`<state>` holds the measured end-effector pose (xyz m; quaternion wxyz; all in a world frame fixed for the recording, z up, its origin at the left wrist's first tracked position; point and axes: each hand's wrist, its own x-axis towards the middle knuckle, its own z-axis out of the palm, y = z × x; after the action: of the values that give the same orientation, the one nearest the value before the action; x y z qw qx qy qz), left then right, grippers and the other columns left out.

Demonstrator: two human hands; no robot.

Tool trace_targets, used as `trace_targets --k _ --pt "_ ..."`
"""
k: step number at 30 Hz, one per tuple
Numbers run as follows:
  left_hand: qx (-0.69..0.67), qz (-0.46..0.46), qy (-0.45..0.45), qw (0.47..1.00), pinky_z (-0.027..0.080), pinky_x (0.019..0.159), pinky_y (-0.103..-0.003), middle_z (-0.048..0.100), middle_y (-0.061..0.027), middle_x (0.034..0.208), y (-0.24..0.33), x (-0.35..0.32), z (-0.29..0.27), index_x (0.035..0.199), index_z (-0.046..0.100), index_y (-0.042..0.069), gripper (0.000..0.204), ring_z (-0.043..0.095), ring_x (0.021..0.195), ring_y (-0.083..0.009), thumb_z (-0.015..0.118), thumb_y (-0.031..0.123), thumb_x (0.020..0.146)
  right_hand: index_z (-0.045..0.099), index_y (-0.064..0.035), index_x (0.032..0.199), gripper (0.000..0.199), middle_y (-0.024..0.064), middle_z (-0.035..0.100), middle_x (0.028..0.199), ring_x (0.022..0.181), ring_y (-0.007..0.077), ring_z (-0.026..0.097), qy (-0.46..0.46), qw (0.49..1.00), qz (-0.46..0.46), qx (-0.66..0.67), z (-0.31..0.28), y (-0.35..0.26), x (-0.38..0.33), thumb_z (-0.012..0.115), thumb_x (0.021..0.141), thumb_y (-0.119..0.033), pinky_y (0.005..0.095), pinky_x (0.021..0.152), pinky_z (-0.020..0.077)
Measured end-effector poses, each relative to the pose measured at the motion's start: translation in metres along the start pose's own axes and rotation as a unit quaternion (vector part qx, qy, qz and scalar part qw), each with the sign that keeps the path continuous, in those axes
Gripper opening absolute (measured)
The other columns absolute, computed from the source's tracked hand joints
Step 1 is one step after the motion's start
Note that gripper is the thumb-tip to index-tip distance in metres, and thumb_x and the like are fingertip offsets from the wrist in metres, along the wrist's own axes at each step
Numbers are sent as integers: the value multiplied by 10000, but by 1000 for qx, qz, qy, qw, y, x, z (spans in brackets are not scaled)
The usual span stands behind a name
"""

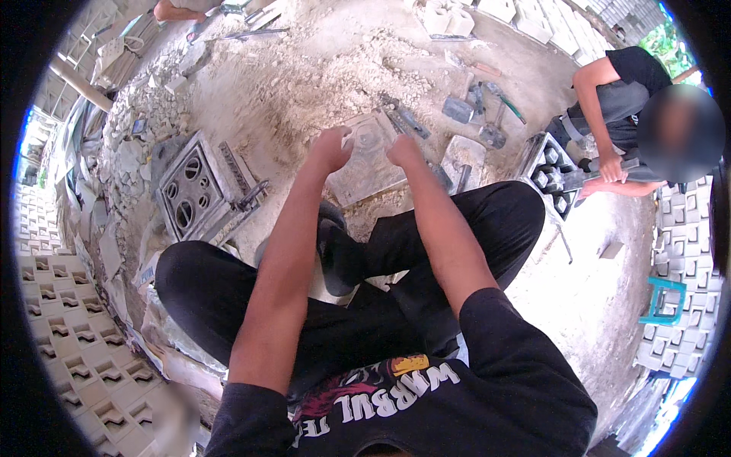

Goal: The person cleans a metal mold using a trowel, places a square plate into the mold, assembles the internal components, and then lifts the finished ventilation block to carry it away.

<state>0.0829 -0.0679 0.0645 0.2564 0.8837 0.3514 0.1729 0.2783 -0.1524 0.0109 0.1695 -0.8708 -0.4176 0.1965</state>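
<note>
The left hand and right hand were curled at opposite edges of the square mould plate on the dusty ground, whether clamped I couldn't tell, seemingly positioning it, the next move probably calling for even pressure.

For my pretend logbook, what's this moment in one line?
left hand: square slab, left edge; right hand: slab, right edge; hammer: right of slab

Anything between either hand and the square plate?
Nothing visible. The left hand and right hand are at opposite sides of the plate; contact is unclear. The hammers lie off to the right.
</note>
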Motion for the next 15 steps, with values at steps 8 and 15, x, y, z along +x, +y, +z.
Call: trace_targets --k 8,15 --pt "16 -28 -45 998 457 905 -413 640 -195 1062 -23 6 7 1058 639 16 304 590 1029 -351 589 220 838 608 -5 1105 346 202 572 1216 1097 363 574 72 989 131 -21 -3 45 25 582 832 -215 420 916 474" --pt "46 -53 -54 996 456 915 -416 626 -174 1113 -55 -7 20 1107 624 69 329 582 1051 -340 577 263 845 574 2 1152 360 201 545 1238 1076 376 579 -51 989 129 -48 16 63 39 546 828 -153 442 911 470"
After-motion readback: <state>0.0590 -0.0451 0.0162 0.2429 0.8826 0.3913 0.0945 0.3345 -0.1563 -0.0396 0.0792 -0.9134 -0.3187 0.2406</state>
